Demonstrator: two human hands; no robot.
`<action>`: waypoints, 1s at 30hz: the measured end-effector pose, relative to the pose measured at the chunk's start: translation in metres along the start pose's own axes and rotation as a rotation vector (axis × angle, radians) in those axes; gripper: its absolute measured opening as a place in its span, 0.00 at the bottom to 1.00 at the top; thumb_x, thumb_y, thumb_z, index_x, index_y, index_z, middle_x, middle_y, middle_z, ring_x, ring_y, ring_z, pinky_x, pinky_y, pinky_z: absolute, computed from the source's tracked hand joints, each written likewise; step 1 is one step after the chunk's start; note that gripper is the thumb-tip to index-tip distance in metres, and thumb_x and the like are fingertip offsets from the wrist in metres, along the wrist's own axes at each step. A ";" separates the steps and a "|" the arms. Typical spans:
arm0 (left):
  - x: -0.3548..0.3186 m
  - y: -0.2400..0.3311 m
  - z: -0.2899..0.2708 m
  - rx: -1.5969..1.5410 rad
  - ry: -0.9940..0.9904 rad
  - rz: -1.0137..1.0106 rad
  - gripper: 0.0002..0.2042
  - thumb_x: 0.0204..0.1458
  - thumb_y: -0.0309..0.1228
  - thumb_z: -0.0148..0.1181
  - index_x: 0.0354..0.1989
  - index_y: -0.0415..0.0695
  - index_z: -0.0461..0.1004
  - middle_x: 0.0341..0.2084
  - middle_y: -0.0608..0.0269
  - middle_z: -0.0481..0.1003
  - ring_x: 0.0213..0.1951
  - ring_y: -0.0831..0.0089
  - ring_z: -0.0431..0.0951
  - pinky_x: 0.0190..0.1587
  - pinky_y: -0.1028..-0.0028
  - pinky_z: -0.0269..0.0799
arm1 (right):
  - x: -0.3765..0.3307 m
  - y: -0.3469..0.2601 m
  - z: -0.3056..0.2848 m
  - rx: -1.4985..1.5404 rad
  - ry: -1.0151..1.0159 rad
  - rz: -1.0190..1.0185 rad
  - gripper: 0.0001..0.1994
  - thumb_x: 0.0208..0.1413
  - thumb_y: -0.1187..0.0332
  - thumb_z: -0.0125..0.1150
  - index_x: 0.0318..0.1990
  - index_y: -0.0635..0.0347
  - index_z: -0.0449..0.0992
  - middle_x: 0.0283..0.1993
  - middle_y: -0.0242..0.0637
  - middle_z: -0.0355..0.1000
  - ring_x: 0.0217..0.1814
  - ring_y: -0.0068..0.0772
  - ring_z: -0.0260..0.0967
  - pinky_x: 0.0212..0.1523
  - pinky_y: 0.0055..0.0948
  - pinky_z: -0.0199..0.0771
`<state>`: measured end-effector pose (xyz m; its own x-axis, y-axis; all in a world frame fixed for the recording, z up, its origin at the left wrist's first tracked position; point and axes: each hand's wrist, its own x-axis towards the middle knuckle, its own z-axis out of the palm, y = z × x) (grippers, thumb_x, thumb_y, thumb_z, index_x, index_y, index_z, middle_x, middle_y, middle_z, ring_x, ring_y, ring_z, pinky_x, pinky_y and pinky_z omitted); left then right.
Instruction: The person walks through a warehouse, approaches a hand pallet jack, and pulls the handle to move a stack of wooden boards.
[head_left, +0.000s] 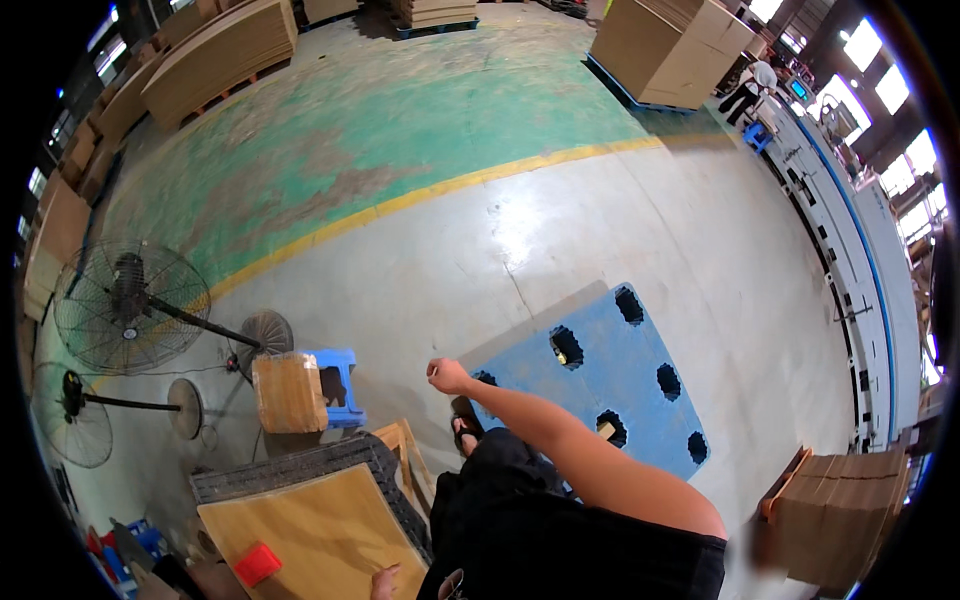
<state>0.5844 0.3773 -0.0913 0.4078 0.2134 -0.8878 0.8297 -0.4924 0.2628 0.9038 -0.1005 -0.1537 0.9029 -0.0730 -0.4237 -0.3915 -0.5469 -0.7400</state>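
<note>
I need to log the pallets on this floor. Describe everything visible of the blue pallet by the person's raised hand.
The blue pallet looks like moulded plastic, a flat rectangular slab with dark rounded holes along its edges. It lies flat on the pale concrete floor, turned at an angle, and nothing is stacked on it. The person's right hand is raised in a loose fist near its left corner; the picture cannot show whether it touches. The right forearm and dark clothing hide the near edge, where a sandalled foot stands.

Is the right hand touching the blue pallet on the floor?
Cannot tell. In the head view the right hand, closed in a loose fist, sits at the corner of the blue pallet; neither contact nor gap shows plainly.
</note>
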 end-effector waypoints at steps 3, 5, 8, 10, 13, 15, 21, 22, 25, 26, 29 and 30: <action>0.007 0.007 -0.006 -0.031 0.014 -0.021 0.44 0.36 0.44 0.74 0.57 0.25 0.61 0.57 0.35 0.66 0.55 0.52 0.71 0.54 0.64 0.70 | -0.026 0.029 0.004 0.035 0.088 -0.044 0.11 0.44 0.65 0.59 0.36 0.59 0.77 0.34 0.48 0.77 0.39 0.54 0.74 0.42 0.45 0.74; 0.013 0.020 -0.007 -0.067 0.031 -0.034 0.45 0.36 0.45 0.74 0.57 0.23 0.60 0.56 0.35 0.66 0.55 0.52 0.72 0.53 0.64 0.70 | -0.048 0.085 0.009 -0.012 0.164 0.032 0.13 0.44 0.63 0.59 0.36 0.60 0.77 0.34 0.48 0.77 0.39 0.55 0.74 0.40 0.47 0.73; 0.025 0.020 -0.003 -0.165 0.113 -0.096 0.47 0.36 0.47 0.75 0.57 0.22 0.59 0.55 0.35 0.67 0.53 0.53 0.73 0.52 0.64 0.71 | -0.106 0.169 0.010 -0.150 0.012 0.350 0.20 0.46 0.57 0.57 0.41 0.64 0.77 0.43 0.55 0.76 0.48 0.58 0.73 0.48 0.46 0.74; 0.049 0.017 0.016 -0.238 0.157 -0.196 0.49 0.36 0.48 0.75 0.57 0.20 0.58 0.55 0.35 0.67 0.53 0.53 0.73 0.51 0.65 0.72 | -0.150 0.249 -0.005 -0.343 -0.261 0.591 0.22 0.44 0.56 0.58 0.43 0.63 0.80 0.46 0.51 0.77 0.50 0.51 0.75 0.49 0.41 0.76; 0.065 0.010 0.033 -0.392 0.355 -0.398 0.51 0.35 0.49 0.75 0.57 0.19 0.56 0.54 0.34 0.68 0.51 0.54 0.74 0.50 0.65 0.73 | -0.193 0.273 -0.020 -0.239 -0.157 0.924 0.18 0.46 0.59 0.56 0.37 0.64 0.81 0.42 0.49 0.79 0.44 0.45 0.78 0.47 0.37 0.77; 0.069 0.006 0.042 -0.360 0.493 -0.442 0.53 0.35 0.51 0.75 0.57 0.18 0.55 0.53 0.34 0.68 0.50 0.54 0.75 0.49 0.65 0.74 | -0.198 0.243 -0.034 -0.204 -0.158 0.872 0.14 0.44 0.63 0.55 0.31 0.65 0.81 0.35 0.46 0.79 0.33 0.40 0.78 0.39 0.34 0.79; 0.041 0.026 0.062 0.075 0.656 -0.458 0.47 0.34 0.56 0.75 0.50 0.24 0.68 0.49 0.33 0.72 0.50 0.46 0.76 0.49 0.59 0.75 | -0.150 0.220 -0.039 -0.343 -0.059 0.529 0.16 0.43 0.61 0.54 0.31 0.64 0.81 0.32 0.48 0.78 0.35 0.49 0.78 0.40 0.39 0.78; 0.039 0.031 0.060 0.125 0.622 -0.410 0.45 0.34 0.57 0.74 0.48 0.24 0.70 0.47 0.34 0.74 0.49 0.46 0.76 0.49 0.60 0.74 | -0.135 0.214 -0.033 -0.339 0.004 0.469 0.16 0.43 0.60 0.54 0.32 0.62 0.81 0.33 0.49 0.78 0.38 0.51 0.77 0.42 0.40 0.78; 0.032 0.021 0.048 0.236 0.575 -0.302 0.42 0.34 0.59 0.73 0.41 0.25 0.75 0.42 0.36 0.77 0.47 0.47 0.78 0.49 0.62 0.74 | -0.094 0.158 -0.010 -0.172 0.067 0.343 0.15 0.43 0.59 0.57 0.32 0.58 0.82 0.33 0.48 0.78 0.41 0.51 0.77 0.46 0.41 0.76; 0.036 0.014 0.045 0.251 0.574 -0.261 0.41 0.34 0.59 0.73 0.38 0.25 0.76 0.41 0.36 0.77 0.47 0.48 0.78 0.49 0.62 0.74 | -0.084 0.143 -0.005 -0.099 0.052 0.308 0.15 0.43 0.58 0.58 0.33 0.58 0.82 0.33 0.47 0.78 0.41 0.52 0.77 0.46 0.41 0.76; 0.045 0.005 0.044 0.203 0.569 -0.270 0.41 0.31 0.59 0.74 0.37 0.26 0.77 0.40 0.36 0.78 0.46 0.49 0.78 0.49 0.62 0.74 | -0.067 0.107 0.015 -0.091 0.041 0.127 0.16 0.42 0.58 0.60 0.35 0.59 0.81 0.32 0.46 0.78 0.38 0.50 0.77 0.43 0.39 0.77; 0.045 0.000 0.042 0.171 0.569 -0.294 0.41 0.31 0.59 0.75 0.38 0.26 0.77 0.40 0.36 0.78 0.47 0.49 0.78 0.49 0.62 0.74 | -0.068 0.099 0.021 -0.078 0.007 0.132 0.16 0.42 0.58 0.60 0.36 0.58 0.81 0.33 0.46 0.78 0.38 0.50 0.77 0.42 0.39 0.77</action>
<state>0.5867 0.3517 -0.1472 0.3498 0.7487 -0.5631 0.8842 -0.4625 -0.0655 0.8000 -0.1322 -0.2093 0.8457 -0.1548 -0.5107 -0.4924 -0.5952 -0.6350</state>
